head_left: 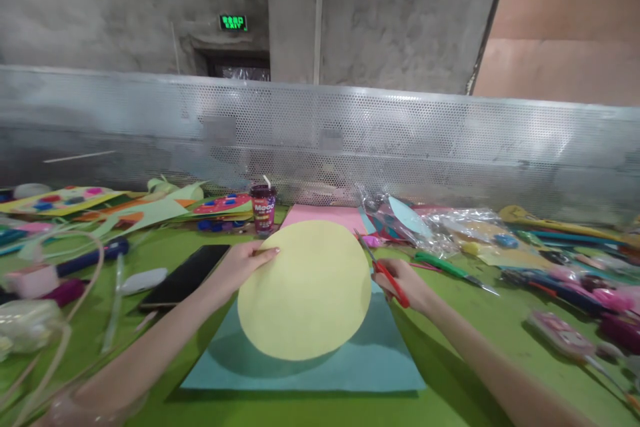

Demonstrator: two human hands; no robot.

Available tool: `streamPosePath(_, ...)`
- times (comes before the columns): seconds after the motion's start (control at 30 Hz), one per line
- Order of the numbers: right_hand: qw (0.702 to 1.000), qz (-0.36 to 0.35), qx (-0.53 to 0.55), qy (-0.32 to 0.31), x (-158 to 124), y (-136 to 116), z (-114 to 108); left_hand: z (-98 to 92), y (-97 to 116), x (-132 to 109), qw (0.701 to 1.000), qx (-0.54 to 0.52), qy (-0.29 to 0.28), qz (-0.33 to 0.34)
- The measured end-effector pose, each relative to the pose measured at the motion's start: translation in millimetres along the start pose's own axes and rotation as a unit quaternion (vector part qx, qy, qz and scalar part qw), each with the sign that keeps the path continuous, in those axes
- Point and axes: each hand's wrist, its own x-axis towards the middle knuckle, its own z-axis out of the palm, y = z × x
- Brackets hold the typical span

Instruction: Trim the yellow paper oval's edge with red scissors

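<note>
A pale yellow paper circle (305, 293) is raised a little above a teal sheet of paper (310, 377), casting a shadow on it. My left hand (247, 261) pinches the circle at its upper left edge, thumb on top and fingers behind. In my right hand (403, 277) is a pair of red-handled scissors (393, 281), closed in the fingers at the circle's right side. Their blades point up and left, close beside the paper's edge; whether they touch it I cannot tell. Behind the circle lies a pink sheet (325, 215).
A purple drink cup (263, 210) with a straw stands behind my left hand. Left of it lies a black phone (193, 273). A green-handled tool (445, 267) is at right. Craft scraps crowd both sides, and a perforated metal panel (350, 133) borders the green table (460, 353).
</note>
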Motion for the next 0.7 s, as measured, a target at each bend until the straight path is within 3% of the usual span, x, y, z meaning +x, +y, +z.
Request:
streamPosePath(0.2, 1.000, -0.003, 0.010, -0.026, -0.9, -1.8, 1.5, 0.3, -0.1, -1.0, 1.000, -0.004, -0.005, 0.004)
streamPosePath(0.7, 1.000, -0.001, -0.004, -0.023, 0.7, 1.0, 3.0, 0.8, 4.3, -3.3, 1.000, 0.006, -0.001, -0.001)
